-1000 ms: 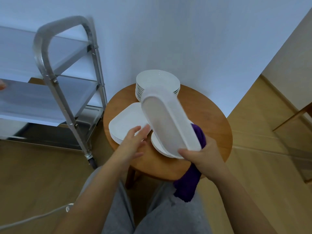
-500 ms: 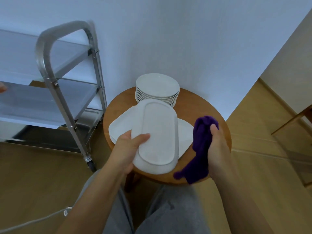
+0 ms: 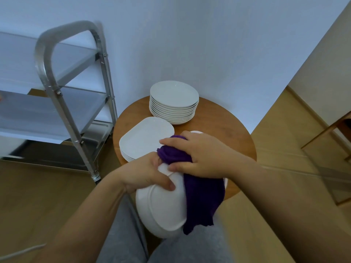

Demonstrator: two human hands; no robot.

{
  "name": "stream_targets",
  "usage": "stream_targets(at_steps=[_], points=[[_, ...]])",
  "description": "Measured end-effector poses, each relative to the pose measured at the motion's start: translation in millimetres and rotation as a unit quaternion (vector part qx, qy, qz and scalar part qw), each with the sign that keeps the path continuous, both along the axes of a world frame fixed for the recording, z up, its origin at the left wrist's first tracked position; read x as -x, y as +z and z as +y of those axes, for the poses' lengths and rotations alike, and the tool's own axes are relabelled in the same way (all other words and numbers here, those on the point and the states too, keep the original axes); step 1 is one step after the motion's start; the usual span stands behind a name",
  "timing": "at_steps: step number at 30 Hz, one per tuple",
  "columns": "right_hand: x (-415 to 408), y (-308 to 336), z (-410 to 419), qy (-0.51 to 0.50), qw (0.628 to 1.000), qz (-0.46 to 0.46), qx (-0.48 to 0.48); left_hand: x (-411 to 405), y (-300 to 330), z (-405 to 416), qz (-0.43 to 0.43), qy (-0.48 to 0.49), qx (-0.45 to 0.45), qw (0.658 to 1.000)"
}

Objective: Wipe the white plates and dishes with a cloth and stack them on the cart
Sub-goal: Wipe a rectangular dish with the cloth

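Dish [image 3: 163, 205] gripped by left hand [image 3: 144, 173], cloth [image 3: 201, 198] under right fingers [image 3: 176, 143].

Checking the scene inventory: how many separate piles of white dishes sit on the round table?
2: a stack of round plates at the table's far edge, and a pile of square plates at its left. More may lie hidden beneath the hands.

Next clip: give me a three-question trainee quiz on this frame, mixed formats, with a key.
1. True or false: the right hand holds the purple cloth against the oblong dish.
2. Where is the stack of round plates? A) on the cart B) at the back of the round table C) on the floor
3. Fill in: the left hand grips the ____.

Key: 1 true; 2 B; 3 oblong dish.
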State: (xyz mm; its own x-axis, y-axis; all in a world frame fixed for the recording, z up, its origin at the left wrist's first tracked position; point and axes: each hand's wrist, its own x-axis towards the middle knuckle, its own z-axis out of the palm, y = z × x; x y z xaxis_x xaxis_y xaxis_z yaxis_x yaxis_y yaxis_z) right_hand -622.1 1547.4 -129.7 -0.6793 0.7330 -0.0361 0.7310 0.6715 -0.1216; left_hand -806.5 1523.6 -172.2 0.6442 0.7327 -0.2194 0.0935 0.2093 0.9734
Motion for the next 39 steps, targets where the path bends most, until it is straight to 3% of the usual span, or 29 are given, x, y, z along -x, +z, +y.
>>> stream_targets(at_steps=[2,4,7,9,10,14,17,20,23,26,29,32,36,39], points=[[-7.1,6.9,10.0,-0.036,0.996,0.031,0.072,1.8,5.1,-0.9,0.025,-0.021,-0.023,0.999],[-15.7,11.0,15.0,-0.08,0.98,0.125,0.13,4.6,7.3,-1.5,0.03,-0.007,-0.031,0.999],[-26.7,9.4,15.2,-0.154,0.926,0.32,0.131,6.6,7.7,-2.8,-0.013,0.038,-0.019,0.999],[-30.9,4.1,14.1,-0.21,0.884,0.401,0.114,6.4,6.6,-4.0,-0.056,0.068,-0.006,0.996],[-32.0,0.3,12.6,-0.244,0.853,0.447,0.116,6.1,6.1,-5.1,-0.082,0.092,0.002,0.992],[-22.5,-24.6,-2.1,-0.394,0.67,0.611,0.15,-12.9,7.4,-5.7,-0.176,0.23,0.021,0.957],[7.0,-50.5,-20.2,-0.434,0.598,0.656,0.156,-37.3,8.6,-2.6,-0.163,0.375,0.0,0.913],[22.7,-64.1,-31.3,-0.452,0.538,0.697,0.142,-45.8,5.4,-2.6,-0.093,0.425,-0.053,0.899],[19.5,-65.5,-33.4,-0.456,0.553,0.687,0.123,-49.6,-3.3,-9.7,-0.079,0.457,-0.054,0.884],[4.8,-58.6,-31.1,-0.433,0.585,0.664,0.172,-47.2,-9.7,-13.8,-0.113,0.443,0.021,0.889],[-21.1,-43.7,-26.3,-0.359,0.672,0.619,0.189,-21.8,-7.2,-4.0,-0.253,0.335,0.134,0.898],[-31.1,-29.8,-21.1,-0.304,0.737,0.569,0.203,-1.1,1.3,14.0,-0.285,0.294,0.18,0.894],[-23.8,-35.1,-21.9,-0.354,0.742,0.554,0.131,-10.6,12.0,26.4,-0.244,0.377,0.19,0.873],[-9.9,-58.4,-34.5,-0.444,0.693,0.564,0.064,-21.0,10.3,27.1,-0.264,0.475,0.191,0.817]])
